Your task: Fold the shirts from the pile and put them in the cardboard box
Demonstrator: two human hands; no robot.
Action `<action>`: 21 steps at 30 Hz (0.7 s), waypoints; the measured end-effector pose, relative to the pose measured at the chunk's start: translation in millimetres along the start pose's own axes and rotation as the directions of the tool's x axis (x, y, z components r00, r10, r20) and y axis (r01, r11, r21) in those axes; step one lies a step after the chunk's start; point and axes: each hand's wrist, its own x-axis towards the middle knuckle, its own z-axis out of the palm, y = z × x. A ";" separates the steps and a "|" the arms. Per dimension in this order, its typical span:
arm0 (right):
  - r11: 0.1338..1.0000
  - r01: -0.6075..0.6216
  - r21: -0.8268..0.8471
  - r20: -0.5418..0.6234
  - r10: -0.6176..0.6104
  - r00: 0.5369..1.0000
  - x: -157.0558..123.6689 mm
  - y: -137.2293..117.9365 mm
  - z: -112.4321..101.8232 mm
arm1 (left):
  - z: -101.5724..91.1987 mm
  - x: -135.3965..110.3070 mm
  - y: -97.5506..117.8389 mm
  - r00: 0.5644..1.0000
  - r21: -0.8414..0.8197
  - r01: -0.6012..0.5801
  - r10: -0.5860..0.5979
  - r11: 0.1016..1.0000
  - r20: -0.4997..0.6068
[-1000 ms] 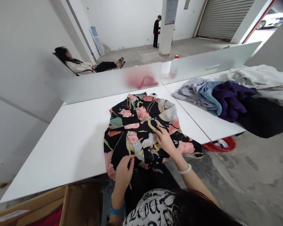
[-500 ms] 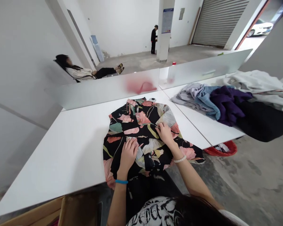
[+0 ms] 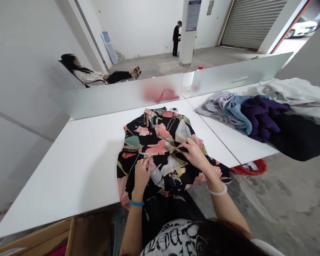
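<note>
Nearest the camera, a cardboard box sits below the table edge. The left hand pinches a fold of the floral garment. The right hand grips another fold, drawn leftward. The garment lies flat on the white table, its hem overhanging the near edge. A clothing pile lies to the right. The pillar's notice is illegible.

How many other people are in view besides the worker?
2. One person reclining in a chair at far left beyond the divider; one person standing by the pillar at the back. Others may be hidden behind it.
</note>
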 end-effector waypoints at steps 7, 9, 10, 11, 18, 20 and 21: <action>0.975 0.161 0.151 0.247 -0.195 0.949 -48.2 -14.4 -0.2 | 0.1 -1.2 -2.3 0.999 0.077 -0.037 0.036 0.996 0.015; 0.971 0.125 0.204 0.287 -0.181 0.941 -62.1 -17.5 5.8 | 0.0 -3.1 -4.3 0.998 0.096 -0.053 0.052 0.994 0.018; 0.966 0.105 0.235 0.285 -0.172 0.943 -67.9 -19.5 8.5 | 0.0 -4.0 -5.7 0.998 0.103 -0.062 0.060 0.993 0.018; 0.960 0.086 0.266 0.275 -0.161 0.948 -72.7 -21.9 10.6 | -0.1 -4.9 -7.2 0.998 0.107 -0.068 0.067 0.992 0.017; 0.943 0.043 0.331 0.390 -0.178 0.904 -78.1 -38.8 -2.4 | -16.4 -2.1 -24.8 0.999 0.148 -0.002 0.009 0.989 -0.050; 0.953 0.050 0.298 0.460 -0.190 0.867 -75.4 -36.5 -9.2 | -25.1 -4.3 -34.2 0.998 0.184 0.035 -0.025 0.982 -0.060; 0.962 0.051 0.267 0.467 -0.175 0.867 -74.5 -32.6 -11.0 | -28.5 -7.3 -39.6 0.998 0.205 0.044 -0.034 0.978 -0.056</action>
